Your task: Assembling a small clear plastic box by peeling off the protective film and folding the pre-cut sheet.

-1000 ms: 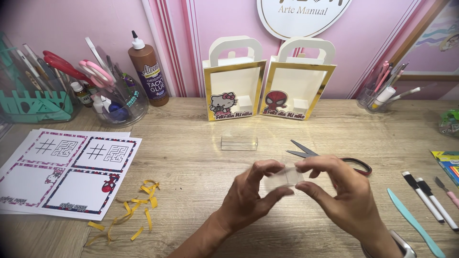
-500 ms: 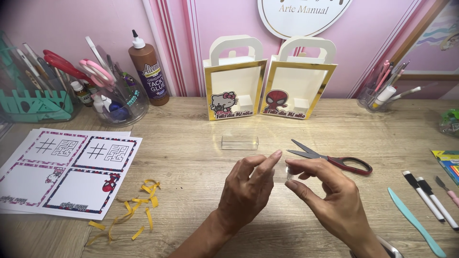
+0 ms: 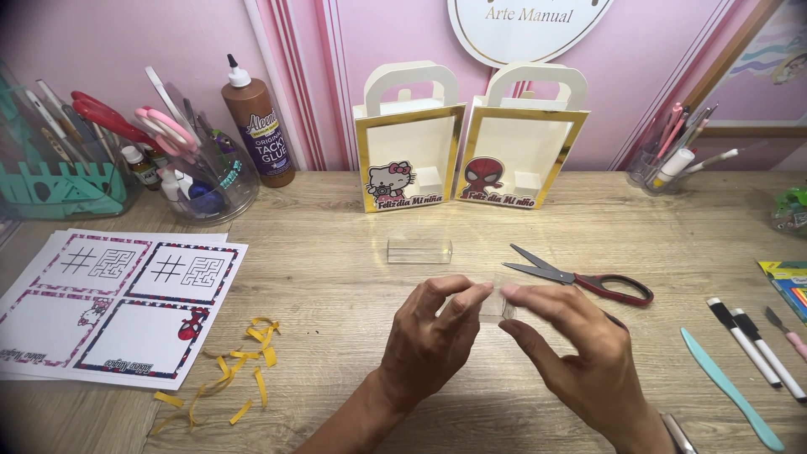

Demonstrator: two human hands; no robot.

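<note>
Both hands meet just above the bench (image 3: 336, 286), pinching a small clear plastic box (image 3: 496, 304) between them. The left hand (image 3: 433, 340) has its fingers curled onto the box's near side; the right hand (image 3: 580, 353) grips its far end with thumb and forefinger, so the piece is steadied from two sides. A second clear box (image 3: 419, 250) lies just beyond on the bench, apart from the hands. Red-handled scissors (image 3: 580, 275) rest near the right hand. Yellow paper strips (image 3: 231, 378) and printed sheets (image 3: 118, 303) lie well left, out of the way.
</note>
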